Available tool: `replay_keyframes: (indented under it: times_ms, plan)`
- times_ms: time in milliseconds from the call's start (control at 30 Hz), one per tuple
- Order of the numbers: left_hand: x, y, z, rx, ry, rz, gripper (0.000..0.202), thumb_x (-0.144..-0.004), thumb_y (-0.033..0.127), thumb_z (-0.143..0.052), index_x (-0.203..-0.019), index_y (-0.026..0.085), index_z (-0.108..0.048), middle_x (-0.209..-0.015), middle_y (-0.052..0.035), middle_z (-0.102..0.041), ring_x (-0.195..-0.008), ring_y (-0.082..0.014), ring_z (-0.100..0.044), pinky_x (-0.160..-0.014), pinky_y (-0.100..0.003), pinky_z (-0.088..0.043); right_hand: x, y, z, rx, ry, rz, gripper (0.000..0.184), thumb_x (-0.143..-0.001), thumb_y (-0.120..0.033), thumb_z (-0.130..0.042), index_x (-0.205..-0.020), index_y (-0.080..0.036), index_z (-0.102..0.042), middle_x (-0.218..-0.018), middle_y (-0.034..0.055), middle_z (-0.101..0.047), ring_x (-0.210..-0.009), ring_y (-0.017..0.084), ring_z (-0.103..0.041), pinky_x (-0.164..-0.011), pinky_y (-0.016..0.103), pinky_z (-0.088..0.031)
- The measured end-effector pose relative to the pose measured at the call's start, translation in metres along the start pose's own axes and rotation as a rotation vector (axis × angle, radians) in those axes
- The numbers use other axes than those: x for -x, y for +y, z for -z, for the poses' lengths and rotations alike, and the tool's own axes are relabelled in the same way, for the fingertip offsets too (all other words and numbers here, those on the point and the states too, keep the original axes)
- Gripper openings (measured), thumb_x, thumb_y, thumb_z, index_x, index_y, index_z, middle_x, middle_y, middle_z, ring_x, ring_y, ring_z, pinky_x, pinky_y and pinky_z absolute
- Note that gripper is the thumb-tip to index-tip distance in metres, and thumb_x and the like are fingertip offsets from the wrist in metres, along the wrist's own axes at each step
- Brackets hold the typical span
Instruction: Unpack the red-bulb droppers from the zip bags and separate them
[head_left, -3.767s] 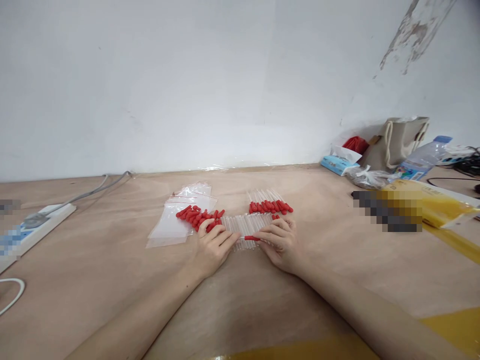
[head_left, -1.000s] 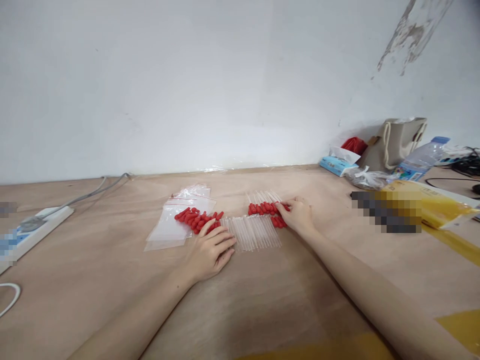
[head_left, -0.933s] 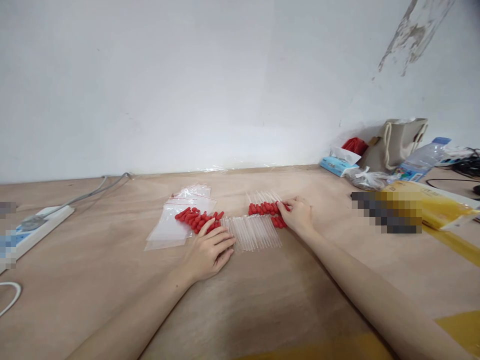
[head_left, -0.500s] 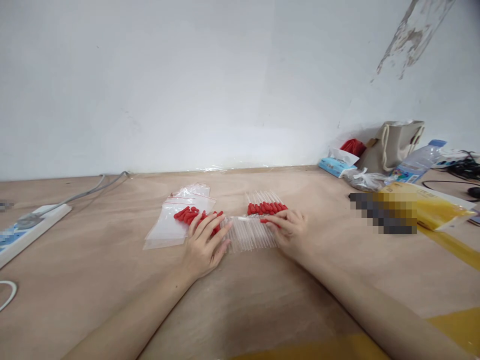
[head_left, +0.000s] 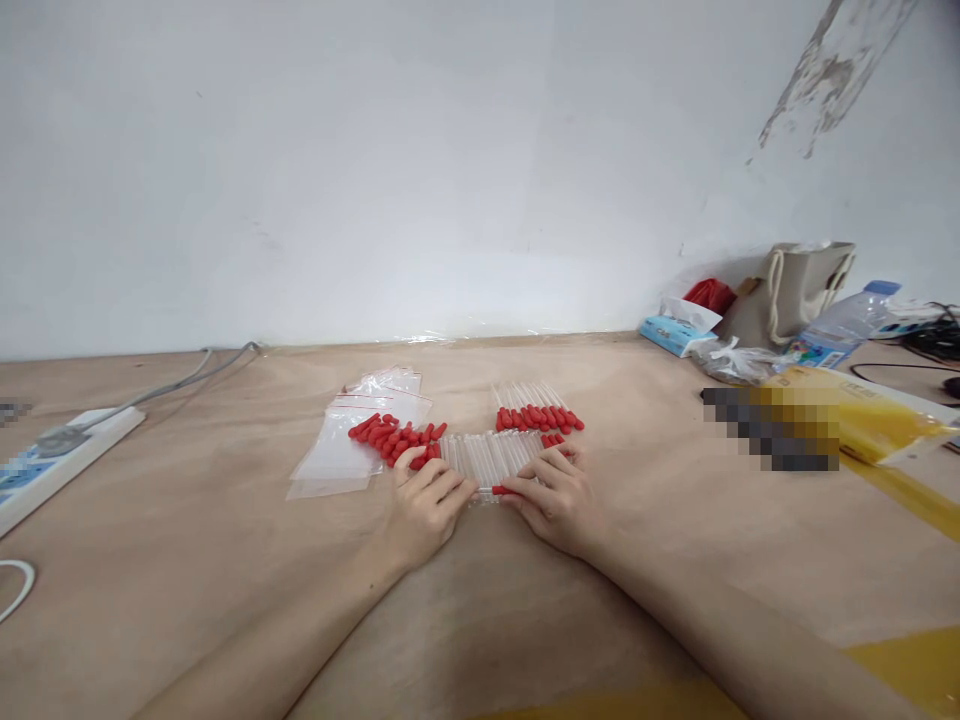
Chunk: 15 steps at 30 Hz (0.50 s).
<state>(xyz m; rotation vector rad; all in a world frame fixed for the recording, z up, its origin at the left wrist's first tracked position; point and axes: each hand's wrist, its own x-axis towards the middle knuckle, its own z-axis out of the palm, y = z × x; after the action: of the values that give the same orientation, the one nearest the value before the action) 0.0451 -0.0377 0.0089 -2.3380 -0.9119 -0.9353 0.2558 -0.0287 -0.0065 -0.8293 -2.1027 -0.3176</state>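
Observation:
Between my hands lies a row of clear thin dropper tubes (head_left: 484, 456). My left hand (head_left: 427, 510) is closed, pinching one clear tube that lies level at the near edge of the row. My right hand (head_left: 555, 500) pinches a small red rubber bulb (head_left: 499, 490) at that tube's right end; how far the tube sits inside it is hidden. More loose red bulbs (head_left: 394, 436) are piled left of the row, beside my left hand. Behind the row, several droppers (head_left: 538, 416) with red bulbs lie side by side, tubes pointing to the wall.
Clear zip bags (head_left: 337, 450) lie under and left of the loose bulbs. A white power strip (head_left: 82, 450) is at the far left. On the right are a tissue pack (head_left: 679, 328), a plastic bottle (head_left: 844, 325), a yellow package (head_left: 870, 410) and a tote bag (head_left: 806, 285).
My right hand has moved left and nearer with a red bulb. My left hand has left the bulb pile and closed on a tube, and both hands have come together.

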Motion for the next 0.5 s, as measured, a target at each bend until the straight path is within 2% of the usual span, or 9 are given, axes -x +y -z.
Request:
replay_keyframes:
  times_ms: [200, 500]
  plan:
    - [-0.002, 0.002, 0.003, 0.015, -0.003, -0.026, 0.009, -0.082, 0.020, -0.054, -0.081, 0.021, -0.063, -0.061, 0.0034, -0.061, -0.068, -0.0133, -0.053, -0.086, -0.042, -0.031, 0.000, -0.002, 0.003, 0.024, -0.042, 0.028, 0.010, -0.079, -0.027, -0.057, -0.074, -0.022, -0.064, -0.062, -0.0025, -0.057, -0.068, 0.011, -0.045, -0.083, 0.035, -0.023]
    - [0.003, 0.002, 0.007, 0.036, 0.001, -0.050, 0.011, -0.083, 0.018, -0.051, -0.083, 0.021, -0.062, -0.060, 0.0034, -0.060, -0.069, -0.0130, -0.054, -0.087, -0.041, -0.031, 0.001, -0.006, 0.012, 0.036, -0.046, 0.078, 0.010, -0.080, -0.021, -0.054, -0.075, -0.024, -0.062, -0.065, -0.0036, -0.061, -0.076, 0.013, -0.049, -0.093, 0.041, -0.018]
